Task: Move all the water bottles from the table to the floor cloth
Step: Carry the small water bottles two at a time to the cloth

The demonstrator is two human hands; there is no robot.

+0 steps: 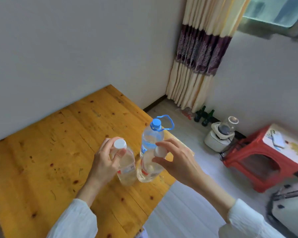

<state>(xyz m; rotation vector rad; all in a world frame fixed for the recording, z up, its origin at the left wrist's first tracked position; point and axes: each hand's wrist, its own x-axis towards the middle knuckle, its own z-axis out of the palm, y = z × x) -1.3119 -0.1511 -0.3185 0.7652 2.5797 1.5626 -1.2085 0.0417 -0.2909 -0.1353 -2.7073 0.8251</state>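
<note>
The orange-stained knotty wooden table (46, 152) carries 3 clear plastic water bottles clustered near its right-hand edge, and none has reached the floor cloth, which I cannot pick out with certainty; the pale sheet on the floor (184, 200) beside the table may be it. The tallest is the large clear bottle with a blue cap and blue loop handle (152, 136), standing upright and untouched behind the other 2. In front of it stand 2 smaller clear bottles with white caps, just beside each other. The left hand (107, 162) grips the left white-capped bottle (126, 166) around its neck and shoulder, fingers curled under the cap. The right hand (177, 158) pinches the right white-capped bottle (149, 169) at its cap and neck with thumb and fingertips. To do this lift well, both grips should settle lower onto the neck ring, since a cap-only pinch could slip under a full bottle's weight. Raise both straight up so neither knocks the blue-capped bottle, then carry them upright down to the cloth and return for the third.
</note>
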